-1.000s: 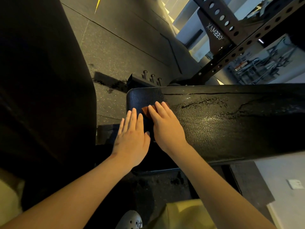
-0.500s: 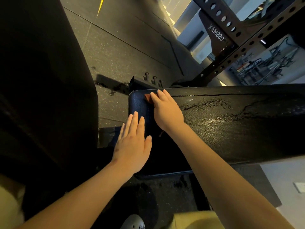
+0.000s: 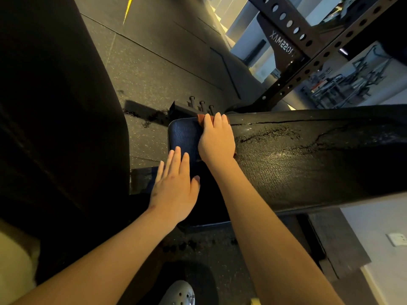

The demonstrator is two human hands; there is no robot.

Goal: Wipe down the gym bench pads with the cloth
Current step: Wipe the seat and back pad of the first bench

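A long black bench pad (image 3: 308, 164) with cracked, worn covering runs from the middle to the right edge. My right hand (image 3: 217, 139) lies flat with straight fingers on a small reddish-brown cloth (image 3: 200, 118) at the pad's far left corner. Most of the cloth is hidden under the palm; only its far corner and a sliver near the wrist show. My left hand (image 3: 174, 190) rests flat, fingers straight, on the near left end of the pad.
A second large black pad (image 3: 55, 128) fills the left side. A black perforated rack frame (image 3: 293, 36) rises behind the bench, with a bolted foot bracket (image 3: 193, 106) on the rubber floor (image 3: 154, 62). My shoe (image 3: 178, 293) shows at the bottom.
My right hand has slid the cloth away from me, from the pad's middle to its far edge. My left hand has stayed on the pad's near left end.
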